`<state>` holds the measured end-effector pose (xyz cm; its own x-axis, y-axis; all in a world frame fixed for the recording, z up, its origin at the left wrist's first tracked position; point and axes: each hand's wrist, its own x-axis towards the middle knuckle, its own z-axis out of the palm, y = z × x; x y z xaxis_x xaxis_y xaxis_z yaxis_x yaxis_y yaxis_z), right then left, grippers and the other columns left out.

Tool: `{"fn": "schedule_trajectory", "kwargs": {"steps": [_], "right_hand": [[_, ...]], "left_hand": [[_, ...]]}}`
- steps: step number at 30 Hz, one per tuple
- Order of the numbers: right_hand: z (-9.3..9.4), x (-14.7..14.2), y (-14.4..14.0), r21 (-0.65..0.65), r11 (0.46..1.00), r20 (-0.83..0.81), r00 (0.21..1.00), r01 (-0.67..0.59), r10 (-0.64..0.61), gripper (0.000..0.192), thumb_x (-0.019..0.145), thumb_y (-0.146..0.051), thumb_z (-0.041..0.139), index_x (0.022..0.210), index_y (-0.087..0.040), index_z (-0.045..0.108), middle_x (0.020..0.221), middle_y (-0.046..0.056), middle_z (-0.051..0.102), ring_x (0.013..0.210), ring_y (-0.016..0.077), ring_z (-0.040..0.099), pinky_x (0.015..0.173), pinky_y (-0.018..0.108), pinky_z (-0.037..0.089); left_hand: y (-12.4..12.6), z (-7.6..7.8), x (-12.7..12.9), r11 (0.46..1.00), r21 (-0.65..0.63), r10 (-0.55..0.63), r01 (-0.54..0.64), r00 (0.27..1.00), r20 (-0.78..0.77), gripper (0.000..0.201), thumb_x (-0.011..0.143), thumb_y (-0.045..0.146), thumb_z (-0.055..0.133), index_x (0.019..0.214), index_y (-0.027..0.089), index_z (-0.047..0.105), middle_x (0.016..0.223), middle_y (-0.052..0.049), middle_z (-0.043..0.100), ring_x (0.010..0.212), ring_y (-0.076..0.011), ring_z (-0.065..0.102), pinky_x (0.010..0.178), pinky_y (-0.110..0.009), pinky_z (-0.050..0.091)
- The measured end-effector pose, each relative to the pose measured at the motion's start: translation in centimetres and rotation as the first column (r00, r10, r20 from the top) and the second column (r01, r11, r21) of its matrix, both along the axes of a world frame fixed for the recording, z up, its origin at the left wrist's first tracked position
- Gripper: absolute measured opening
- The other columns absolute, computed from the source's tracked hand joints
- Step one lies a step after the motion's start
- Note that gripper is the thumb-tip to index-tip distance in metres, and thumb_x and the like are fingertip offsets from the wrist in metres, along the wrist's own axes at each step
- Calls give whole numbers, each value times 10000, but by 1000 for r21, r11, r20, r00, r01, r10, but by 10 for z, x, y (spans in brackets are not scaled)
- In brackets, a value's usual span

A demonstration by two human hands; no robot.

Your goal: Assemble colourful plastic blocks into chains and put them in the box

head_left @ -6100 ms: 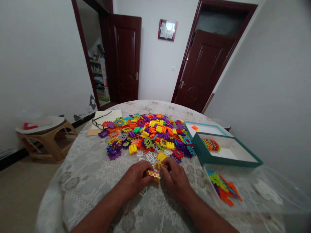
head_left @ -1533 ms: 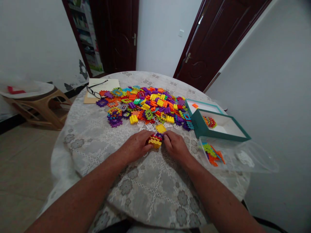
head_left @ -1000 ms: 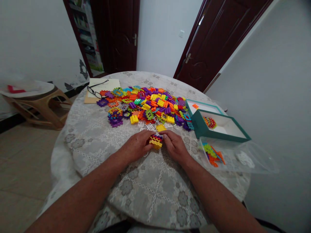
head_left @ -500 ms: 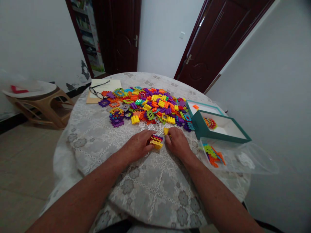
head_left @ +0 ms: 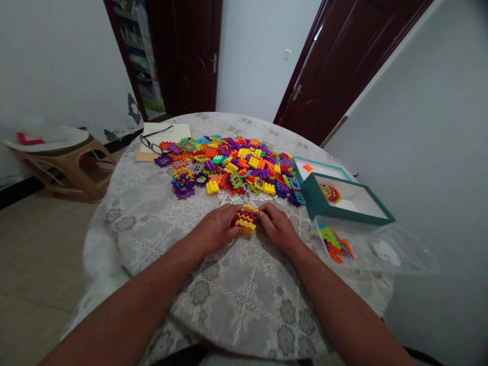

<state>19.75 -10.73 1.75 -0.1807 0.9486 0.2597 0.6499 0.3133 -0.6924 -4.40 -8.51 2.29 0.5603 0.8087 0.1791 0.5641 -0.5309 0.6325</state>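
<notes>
Near the middle of the table, my left hand (head_left: 218, 226) is closed around the left side of a small block assembly (head_left: 246, 227) of yellow and red toothed plastic pieces. My right hand (head_left: 277, 225) pinches the right end of a yellow toothed piece (head_left: 250, 209) at the assembly's far side. That piece lies against the assembly; whether it is locked in I cannot tell. Just beyond my hands lie several white window-frame pieces (head_left: 236, 200). Behind them spreads a large pile of colourful interlocking building pieces (head_left: 229, 162).
A green box (head_left: 351, 213) with a beaded item (head_left: 330, 193) stands right of the pile. In front of it is a clear plastic tub (head_left: 366, 249) holding colourful pieces. Black glasses (head_left: 154, 147) rest on papers (head_left: 173, 133) at the far left. A brown stool (head_left: 72, 170) stands left of the table.
My right hand has brought the yellow piece left against the far side of the assembly. My left hand keeps its hold in nearly the same place.
</notes>
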Motion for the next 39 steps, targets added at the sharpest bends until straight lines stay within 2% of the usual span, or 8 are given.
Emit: {"fn": "schedule_trajectory", "kwargs": {"steps": [6,11,14,22,26,31,35,39], "right_hand": [[0,-3,-1,-6,999,-29,999,-34,34,205,1045,-354,528,1008,-220,679,900,12,716,806,173,646,759,284,479],[-1,-1,-1,68,994,21,996,-90,88,185,999,-264,540,1033,-217,715,990,46,743,924,201,684,858,322,517],[2,2,-3,59,994,-2,995,-97,97,260,973,-219,524,1139,-212,724,1091,62,761,995,212,700,908,342,533],[14,-4,-14,-73,983,-30,985,-171,169,444,959,-376,669,1361,-189,663,992,48,748,786,179,661,733,307,524],[7,-13,-13,-60,993,-9,994,-105,105,444,942,-369,704,1349,-195,664,1039,61,760,822,184,675,771,316,537],[7,-21,-14,-5,993,55,991,-120,120,418,933,-302,701,1336,-209,643,1154,79,756,951,212,692,878,340,534],[10,-32,-16,-7,996,127,988,-87,87,354,915,-260,709,1258,-231,626,1163,72,737,1028,233,675,913,351,518],[10,-38,-15,-19,998,211,976,-54,57,332,887,-242,702,1199,-226,590,1140,70,708,1022,234,654,882,339,504]], "left_hand": [[-1,-1,1,999,0,39,-39,999,-13,656,916,208,673,1542,201,481,1381,-163,682,1204,-290,675,1075,-451,513],[-2,-1,1,999,21,32,-32,999,8,632,908,189,676,1516,253,516,1374,-138,697,1214,-291,677,1080,-477,514],[-1,-1,1,1000,6,28,-28,1000,0,623,910,197,677,1513,228,523,1358,-145,709,1201,-293,689,1063,-475,525],[-2,-1,0,1000,-12,9,-10,998,-62,611,958,225,615,1554,211,481,1447,-167,681,1290,-304,673,1111,-465,508],[-7,-6,4,1000,21,20,-18,995,-102,664,981,230,560,1618,190,378,1537,-205,608,1376,-332,625,1147,-508,487],[-11,-16,5,998,55,-5,10,996,-91,718,1000,258,486,1676,222,247,1617,-208,524,1429,-341,573,1173,-534,467],[-4,-25,-2,994,87,-71,72,997,-15,722,1002,281,466,1685,328,237,1628,-121,535,1451,-293,557,1205,-483,455],[8,-25,-8,993,58,-99,99,995,-2,654,1022,334,431,1665,282,324,1576,-119,590,1395,-291,611,1175,-479,487]]}}
